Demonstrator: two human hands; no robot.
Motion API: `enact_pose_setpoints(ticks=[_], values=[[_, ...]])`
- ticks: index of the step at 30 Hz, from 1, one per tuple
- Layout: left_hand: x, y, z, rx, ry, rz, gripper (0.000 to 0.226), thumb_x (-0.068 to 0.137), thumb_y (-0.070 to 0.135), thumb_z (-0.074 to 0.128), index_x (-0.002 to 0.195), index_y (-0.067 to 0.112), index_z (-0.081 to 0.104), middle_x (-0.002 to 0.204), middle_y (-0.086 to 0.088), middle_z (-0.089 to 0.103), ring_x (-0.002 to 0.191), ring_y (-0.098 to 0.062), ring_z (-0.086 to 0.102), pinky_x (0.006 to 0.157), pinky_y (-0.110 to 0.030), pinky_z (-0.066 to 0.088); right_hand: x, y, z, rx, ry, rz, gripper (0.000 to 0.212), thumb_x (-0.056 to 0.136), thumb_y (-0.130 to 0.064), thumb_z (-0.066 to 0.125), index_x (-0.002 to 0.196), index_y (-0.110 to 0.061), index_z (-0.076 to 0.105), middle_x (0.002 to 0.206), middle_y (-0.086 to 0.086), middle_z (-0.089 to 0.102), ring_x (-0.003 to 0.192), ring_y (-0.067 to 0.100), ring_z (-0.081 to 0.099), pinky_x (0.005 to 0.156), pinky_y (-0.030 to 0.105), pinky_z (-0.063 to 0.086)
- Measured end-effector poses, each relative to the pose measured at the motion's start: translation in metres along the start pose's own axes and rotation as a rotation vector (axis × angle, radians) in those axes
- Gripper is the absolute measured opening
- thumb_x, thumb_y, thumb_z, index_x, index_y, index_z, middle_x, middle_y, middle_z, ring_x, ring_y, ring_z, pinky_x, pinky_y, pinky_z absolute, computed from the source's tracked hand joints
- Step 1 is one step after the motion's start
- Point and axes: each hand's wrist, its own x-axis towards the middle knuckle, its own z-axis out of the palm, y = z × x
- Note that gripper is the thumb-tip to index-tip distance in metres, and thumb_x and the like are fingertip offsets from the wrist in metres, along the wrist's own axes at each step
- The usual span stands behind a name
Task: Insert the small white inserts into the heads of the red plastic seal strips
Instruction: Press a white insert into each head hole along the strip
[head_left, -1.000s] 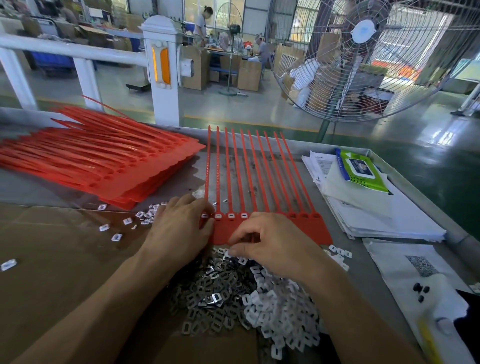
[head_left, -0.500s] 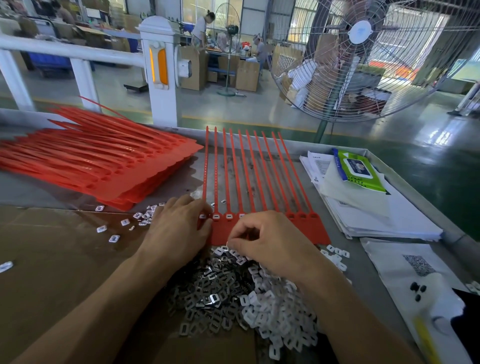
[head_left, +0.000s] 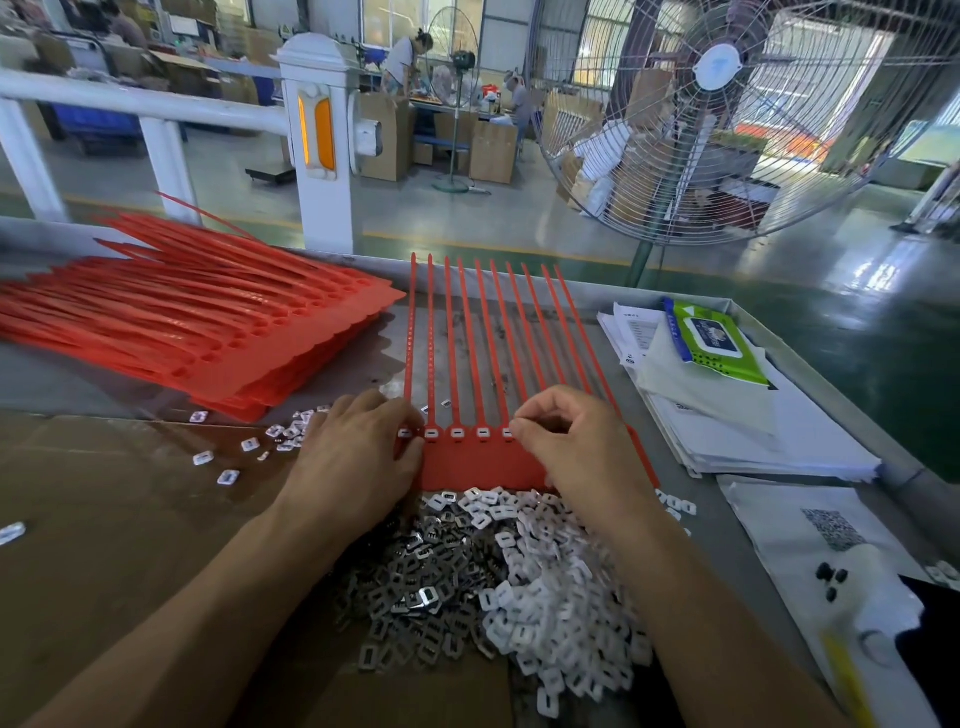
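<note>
My left hand (head_left: 358, 457) presses flat on the red seal strip sheet (head_left: 478, 462) at the table's middle. Right hand (head_left: 566, 441) pinches a white insert (head_left: 507, 433) at its head; tiny, light, probably slippery, best gripped by its edges.

Bright daylight from the far right doorway (head_left: 826, 98) and far windows (head_left: 395, 21); doorway blown out. Glare streaks on the green floor (head_left: 857, 291) at right. Soft shadows under both forearms, near pile darker. Wide-angle bending at edges: white railing (head_left: 130, 106) curves. Near centre sharp, far background soft, corners slightly smeared.
</note>
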Motion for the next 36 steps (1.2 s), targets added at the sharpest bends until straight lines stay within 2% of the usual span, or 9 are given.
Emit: enact_pose_setpoints(ticks=[4,7,13,19,21,23,25,30,36], values=[[0.0,0.0,0.0,0.001,0.0,0.0,0.026,0.095,0.043,0.056,0.119,0.036,0.063,0.119,0.008,0.059,0.119,-0.02,0.049,0.104,-0.041,0.035,0.005,0.006,-0.003,-0.016,0.039,0.023,0.011,0.095,-0.029,0.072,0.085,-0.035,0.071,0.083,-0.028,0.068,0.071,-0.004,0.065,0.056,0.013,0.049],[0.0,0.0,0.001,-0.002,0.006,0.002,0.025,0.095,0.043,0.056,0.118,0.037,0.063,0.118,0.009,0.06,0.118,-0.019,0.049,0.103,-0.041,0.035,0.008,0.009,-0.003,0.012,0.061,0.054,0.013,0.096,-0.027,0.069,0.085,-0.035,0.069,0.081,-0.02,0.07,0.067,0.007,0.068,0.057,0.024,0.056],[0.001,0.0,0.001,-0.004,0.007,0.005,0.025,0.095,0.043,0.056,0.118,0.037,0.063,0.119,0.009,0.059,0.119,-0.018,0.049,0.104,-0.04,0.034,0.009,0.011,-0.002,0.064,0.067,0.025,0.02,0.096,-0.017,0.068,0.087,-0.035,0.07,0.082,-0.015,0.071,0.062,0.003,0.065,0.055,0.018,0.054],[0.0,0.0,-0.001,-0.009,-0.001,-0.003,0.026,0.096,0.043,0.055,0.12,0.037,0.062,0.122,0.009,0.058,0.121,-0.017,0.048,0.105,-0.04,0.033,0.009,0.011,-0.003,0.041,0.089,0.045,0.019,0.094,-0.023,0.075,0.087,-0.04,0.071,0.084,-0.013,0.072,0.06,-0.002,0.068,0.051,0.009,0.048],[0.0,0.0,-0.001,-0.004,-0.003,-0.003,0.026,0.096,0.043,0.055,0.121,0.037,0.062,0.123,0.009,0.058,0.121,-0.017,0.048,0.105,-0.04,0.033,0.01,0.012,-0.002,-0.019,0.092,0.044,0.017,0.095,-0.025,0.072,0.086,-0.04,0.071,0.081,-0.013,0.073,0.065,-0.004,0.067,0.056,0.013,0.052],[0.0,0.0,-0.001,-0.001,-0.001,-0.002,0.026,0.096,0.043,0.055,0.12,0.037,0.062,0.122,0.009,0.058,0.12,-0.018,0.048,0.104,-0.039,0.033,0.011,0.014,-0.002,-0.037,0.106,0.055,0.017,0.098,-0.024,0.068,0.086,-0.036,0.071,0.078,-0.015,0.075,0.069,0.001,0.069,0.059,0.024,0.058],[0.0,0.001,-0.001,-0.002,0.003,-0.003,0.025,0.096,0.043,0.056,0.119,0.037,0.063,0.121,0.009,0.058,0.12,-0.018,0.048,0.104,-0.04,0.033,0.013,0.015,-0.002,-0.013,0.128,0.079,0.016,0.1,-0.021,0.065,0.089,-0.032,0.07,0.078,-0.017,0.075,0.064,0.004,0.069,0.055,0.026,0.055],[0.0,0.001,-0.001,0.0,0.001,-0.003,0.025,0.096,0.043,0.055,0.119,0.037,0.063,0.121,0.01,0.058,0.12,-0.018,0.048,0.104,-0.04,0.033,0.014,0.017,-0.005,-0.028,0.169,0.098,0.01,0.098,-0.025,0.068,0.089,-0.03,0.068,0.074,-0.014,0.074,0.059,0.003,0.067,0.047,0.012,0.044],[-0.001,0.0,-0.001,-0.004,0.001,-0.006,0.025,0.096,0.042,0.055,0.12,0.037,0.062,0.122,0.01,0.058,0.121,-0.017,0.048,0.106,-0.04,0.032,0.016,0.019,-0.011,-0.152,0.168,0.114,0.011,0.098,-0.033,0.068,0.089,-0.028,0.072,0.079,-0.011,0.072,0.071,-0.002,0.064,0.051,0.011,0.038]])
